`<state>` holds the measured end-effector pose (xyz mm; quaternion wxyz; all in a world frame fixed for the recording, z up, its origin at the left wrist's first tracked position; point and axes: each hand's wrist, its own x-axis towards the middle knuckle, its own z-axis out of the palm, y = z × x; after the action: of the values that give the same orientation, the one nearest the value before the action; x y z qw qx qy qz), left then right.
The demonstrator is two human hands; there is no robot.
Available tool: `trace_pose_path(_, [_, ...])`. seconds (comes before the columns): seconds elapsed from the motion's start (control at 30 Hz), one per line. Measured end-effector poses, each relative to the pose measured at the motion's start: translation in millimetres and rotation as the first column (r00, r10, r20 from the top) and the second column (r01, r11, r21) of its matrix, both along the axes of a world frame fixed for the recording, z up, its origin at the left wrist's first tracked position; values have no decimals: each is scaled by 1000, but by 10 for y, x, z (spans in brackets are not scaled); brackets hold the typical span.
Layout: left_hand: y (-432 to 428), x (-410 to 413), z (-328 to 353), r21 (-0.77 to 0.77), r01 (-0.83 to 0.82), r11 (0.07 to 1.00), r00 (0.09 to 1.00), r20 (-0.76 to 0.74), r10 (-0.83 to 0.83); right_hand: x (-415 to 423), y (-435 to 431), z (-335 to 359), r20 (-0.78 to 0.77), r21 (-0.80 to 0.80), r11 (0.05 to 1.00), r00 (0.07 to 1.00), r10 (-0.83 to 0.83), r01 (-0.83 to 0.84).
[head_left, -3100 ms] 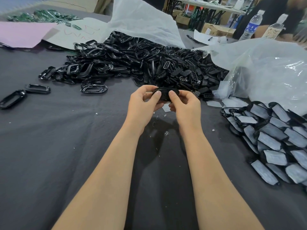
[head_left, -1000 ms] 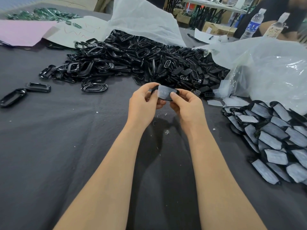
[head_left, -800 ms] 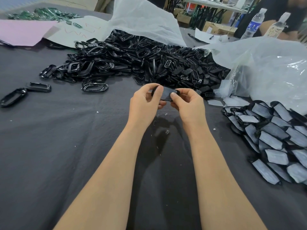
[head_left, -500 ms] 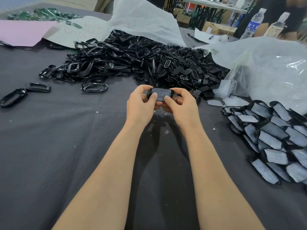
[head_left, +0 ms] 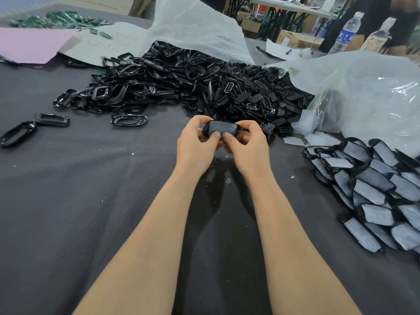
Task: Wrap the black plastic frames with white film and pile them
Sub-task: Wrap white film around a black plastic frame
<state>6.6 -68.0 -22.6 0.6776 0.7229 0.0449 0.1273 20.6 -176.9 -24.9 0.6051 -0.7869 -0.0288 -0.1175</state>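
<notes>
Working from the big things down: the cloth [head_left: 91, 201] under your arms is wide and dark. Beyond your hands lies the heap [head_left: 193, 87] of bare frames, and to the right of your right hand is the pile [head_left: 375, 189] of wrapped ones, laid in overlapping rows. Small white scraps [head_left: 313, 139] lie between that pile and your right hand.

Your left hand [head_left: 195, 146] and right hand [head_left: 247, 148] are close together above the cloth, both clamped on one frame [head_left: 221, 130]. Its pale film faces you, with both thumbs pressing on the lower edge.

To do this step well, I think you should slide the thumbs outward from the middle, so the film lies flat without bubbles. Check the rounded ends, where film could lift. Then put it on the pile, overlapping like the others.
</notes>
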Motion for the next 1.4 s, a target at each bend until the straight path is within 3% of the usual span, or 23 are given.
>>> trace_pose_path(0.17, [19,8,-9,-20,-11,1000,1000,-20,11,-10,-22,9,-49,133,990,998,48,-41])
trace_pose_path(0.37, [4,3,-21,20,0,1000,1000,-27,1,5,-30,1,-33,84,996,999,13,-11])
trace_pose_path(0.93, [-3,-21,14,77,-2,997,1000,-21,3,22,-37,24,-73,213,977,997,35,-19])
trace_pose_path(1.17, [13,-17,28,123,63,990,997,-49,-57,-4,-52,22,-33,49,999,999,11,-9])
trace_pose_path(1.4, [-13,-36,35,45,34,998,999,-44,-32,-103,69,54,214,-106,977,964,-157,183])
